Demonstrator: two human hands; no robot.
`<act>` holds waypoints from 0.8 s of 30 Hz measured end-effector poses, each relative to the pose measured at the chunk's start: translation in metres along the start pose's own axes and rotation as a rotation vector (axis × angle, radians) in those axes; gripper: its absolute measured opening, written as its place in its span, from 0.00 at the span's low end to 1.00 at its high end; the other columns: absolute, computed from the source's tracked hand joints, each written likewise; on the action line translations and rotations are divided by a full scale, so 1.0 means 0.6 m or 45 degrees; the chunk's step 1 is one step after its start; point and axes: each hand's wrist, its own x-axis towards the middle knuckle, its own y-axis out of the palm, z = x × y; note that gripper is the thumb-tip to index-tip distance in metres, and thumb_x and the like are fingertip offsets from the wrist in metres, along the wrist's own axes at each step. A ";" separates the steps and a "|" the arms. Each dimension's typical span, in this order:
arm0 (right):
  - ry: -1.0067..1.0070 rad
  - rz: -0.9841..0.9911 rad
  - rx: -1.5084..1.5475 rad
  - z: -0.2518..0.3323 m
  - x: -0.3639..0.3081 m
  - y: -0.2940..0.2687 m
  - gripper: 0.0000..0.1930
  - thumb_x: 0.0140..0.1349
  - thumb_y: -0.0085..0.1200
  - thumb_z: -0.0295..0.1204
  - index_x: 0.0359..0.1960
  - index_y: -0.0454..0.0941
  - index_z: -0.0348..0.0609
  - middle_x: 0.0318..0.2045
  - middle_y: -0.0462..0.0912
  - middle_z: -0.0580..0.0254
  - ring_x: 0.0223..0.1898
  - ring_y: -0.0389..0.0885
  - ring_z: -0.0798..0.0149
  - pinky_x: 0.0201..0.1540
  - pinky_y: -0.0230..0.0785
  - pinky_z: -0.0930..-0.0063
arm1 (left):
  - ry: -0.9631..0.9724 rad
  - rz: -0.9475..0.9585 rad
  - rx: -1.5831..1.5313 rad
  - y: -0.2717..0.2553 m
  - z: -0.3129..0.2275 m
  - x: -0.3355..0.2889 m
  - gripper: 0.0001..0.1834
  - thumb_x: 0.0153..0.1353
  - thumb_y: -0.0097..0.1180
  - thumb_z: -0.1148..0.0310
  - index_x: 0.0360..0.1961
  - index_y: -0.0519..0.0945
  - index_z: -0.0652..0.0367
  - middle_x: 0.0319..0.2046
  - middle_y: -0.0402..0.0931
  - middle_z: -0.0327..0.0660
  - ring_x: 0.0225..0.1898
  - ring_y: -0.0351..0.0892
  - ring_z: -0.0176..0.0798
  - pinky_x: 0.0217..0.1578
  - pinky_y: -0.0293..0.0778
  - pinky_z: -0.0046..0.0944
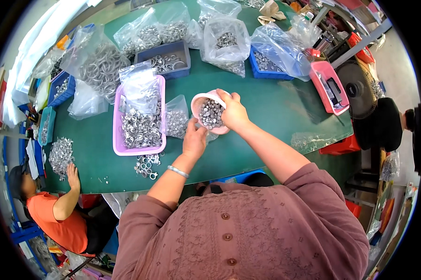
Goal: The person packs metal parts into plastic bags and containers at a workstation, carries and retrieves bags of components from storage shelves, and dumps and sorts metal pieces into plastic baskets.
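Observation:
A pink plastic bowl (200, 99) tilts toward me above the table, partly filled with small grey metal pieces (211, 113). My right hand (234, 111) grips its rim on the right side, thumb over the edge. Just below and left of the bowl, my left hand (195, 140) has its fingers bent around the edge of a clear plastic bag (176, 120). Similar small pieces lie in that bag, and part of it shows beneath the bowl. Its mouth is hidden by my left hand and the bowl.
Left of the bag stands a lilac tray (116, 135) of metal rings, with loose rings (147, 165) before it. Blue bins (185, 65) and filled bags (227, 42) line the back. A pink basket (329, 88) stands right. At left, a person in orange (56, 217) touches a metal pile (61, 156).

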 end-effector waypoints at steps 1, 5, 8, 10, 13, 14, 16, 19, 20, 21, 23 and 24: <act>-0.003 0.002 0.004 0.007 -0.004 0.000 0.32 0.42 0.45 0.19 0.54 0.62 0.57 0.50 0.57 0.38 0.38 0.73 0.40 0.44 0.67 0.62 | 0.002 -0.013 -0.010 0.001 0.000 0.000 0.09 0.43 0.54 0.79 0.29 0.76 0.59 0.40 0.65 0.46 0.32 0.70 0.47 0.35 0.69 0.40; -0.028 0.075 -0.007 0.032 -0.015 -0.003 0.32 0.42 0.45 0.19 0.54 0.62 0.58 0.52 0.56 0.37 0.40 0.72 0.40 0.45 0.67 0.63 | 0.023 -0.081 0.027 -0.001 0.008 -0.013 0.08 0.44 0.52 0.77 0.29 0.75 0.58 0.42 0.66 0.46 0.35 0.71 0.49 0.37 0.69 0.42; -0.065 0.093 -0.077 0.036 -0.020 0.005 0.32 0.42 0.45 0.19 0.54 0.62 0.58 0.53 0.54 0.36 0.39 0.73 0.40 0.44 0.68 0.63 | 0.087 -0.012 0.096 -0.007 0.015 -0.023 0.08 0.45 0.51 0.77 0.30 0.75 0.58 0.40 0.67 0.46 0.36 0.70 0.50 0.37 0.69 0.43; -0.084 0.057 -0.107 0.034 -0.023 0.006 0.34 0.40 0.49 0.19 0.54 0.62 0.59 0.53 0.55 0.37 0.35 0.74 0.40 0.41 0.70 0.63 | 0.079 0.030 0.083 -0.012 0.019 -0.026 0.06 0.45 0.50 0.77 0.28 0.74 0.59 0.36 0.68 0.47 0.35 0.70 0.51 0.36 0.69 0.42; -0.079 0.087 -0.081 0.039 -0.020 0.006 0.35 0.38 0.51 0.19 0.53 0.63 0.58 0.52 0.55 0.37 0.35 0.74 0.40 0.41 0.70 0.62 | 0.073 0.064 0.088 -0.021 0.023 -0.027 0.04 0.45 0.49 0.78 0.26 0.74 0.61 0.32 0.69 0.49 0.34 0.69 0.52 0.36 0.68 0.42; -0.120 0.079 -0.126 0.041 -0.024 0.010 0.36 0.36 0.52 0.19 0.53 0.63 0.58 0.52 0.56 0.37 0.35 0.74 0.40 0.40 0.71 0.62 | 0.085 0.055 0.106 -0.023 0.025 -0.024 0.05 0.45 0.49 0.78 0.26 0.74 0.62 0.33 0.69 0.49 0.35 0.69 0.52 0.36 0.68 0.42; -0.091 0.081 -0.043 0.039 -0.028 0.003 0.34 0.38 0.50 0.19 0.53 0.63 0.58 0.52 0.55 0.36 0.38 0.73 0.39 0.42 0.69 0.62 | 0.022 0.076 0.095 -0.023 0.023 -0.027 0.06 0.46 0.48 0.78 0.28 0.74 0.61 0.35 0.67 0.51 0.38 0.68 0.53 0.38 0.67 0.43; -0.074 0.073 -0.020 0.042 -0.034 0.010 0.33 0.39 0.49 0.20 0.52 0.64 0.58 0.52 0.55 0.35 0.38 0.73 0.39 0.43 0.68 0.62 | -0.047 0.071 0.048 -0.018 0.020 -0.026 0.07 0.47 0.48 0.77 0.29 0.74 0.61 0.39 0.66 0.54 0.41 0.67 0.55 0.41 0.67 0.44; -0.095 0.055 -0.082 0.043 -0.031 0.014 0.33 0.39 0.51 0.20 0.52 0.64 0.57 0.51 0.56 0.35 0.36 0.74 0.39 0.42 0.69 0.62 | -0.046 0.036 0.015 -0.016 0.020 -0.019 0.07 0.47 0.47 0.77 0.29 0.74 0.61 0.39 0.65 0.55 0.41 0.67 0.56 0.41 0.66 0.44; -0.115 0.036 -0.144 0.043 -0.028 0.016 0.33 0.38 0.52 0.21 0.52 0.64 0.56 0.50 0.56 0.35 0.34 0.74 0.40 0.41 0.70 0.62 | -0.037 0.035 0.013 -0.016 0.020 -0.013 0.07 0.47 0.47 0.77 0.29 0.74 0.61 0.39 0.65 0.55 0.41 0.67 0.56 0.41 0.66 0.44; -0.150 -0.034 -0.121 0.034 -0.031 0.018 0.32 0.39 0.52 0.22 0.52 0.64 0.57 0.50 0.57 0.35 0.34 0.75 0.39 0.39 0.70 0.62 | -0.009 0.037 0.007 -0.012 0.024 -0.020 0.06 0.47 0.47 0.77 0.29 0.74 0.63 0.40 0.65 0.56 0.41 0.66 0.57 0.42 0.66 0.44; -0.128 -0.006 -0.124 0.033 -0.032 0.021 0.31 0.40 0.51 0.22 0.52 0.65 0.58 0.51 0.56 0.35 0.36 0.74 0.39 0.41 0.69 0.62 | -0.012 0.043 0.005 -0.010 0.025 -0.025 0.06 0.47 0.47 0.77 0.29 0.74 0.63 0.40 0.65 0.56 0.41 0.66 0.57 0.42 0.66 0.44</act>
